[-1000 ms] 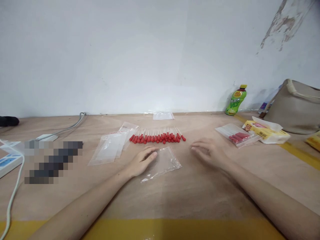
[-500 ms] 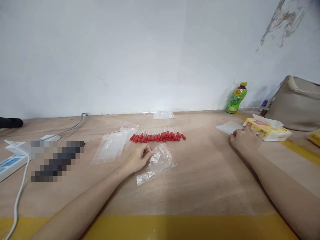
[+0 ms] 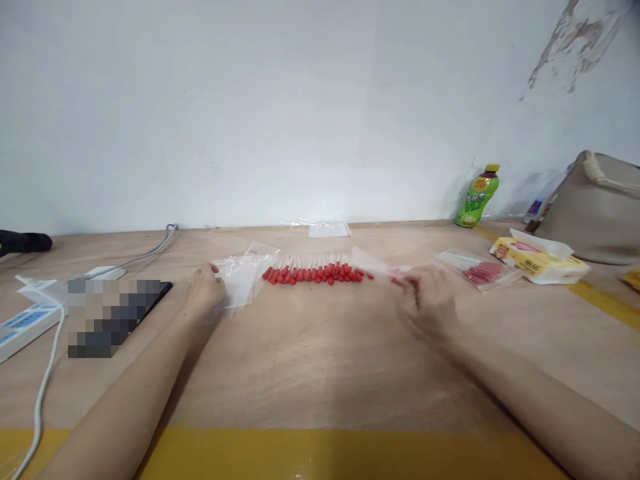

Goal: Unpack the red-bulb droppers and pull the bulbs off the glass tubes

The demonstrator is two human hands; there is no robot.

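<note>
My left hand (image 3: 204, 293) is at the left of the row, its fingers curled at the edge of overlapping clear zip bags (image 3: 243, 283). My right hand (image 3: 430, 293) pinches a blurred, whitish see-through bag (image 3: 373, 261) with a reddish part at the fingertips. The bag reaches over the right end of a row of thin pale sticks with red bulb-like ends (image 3: 315, 273), which look like droppers. Farther right lies a clear bag (image 3: 450, 259) with pinkish-red pieces (image 3: 483, 270) inside.
A tissue pack (image 3: 545, 260), a green drink bottle (image 3: 477, 197) and a beige bag (image 3: 595, 207) stand at the right. Another flat bag (image 3: 330, 229) lies by the wall. On the left are a power strip (image 3: 25, 327), cables and a pixelated dark object (image 3: 117, 320).
My right hand has come left from beside the tissue pack, carrying the whitish bag. My left hand has moved left, and the clear bag in front of the row is gone from there.
</note>
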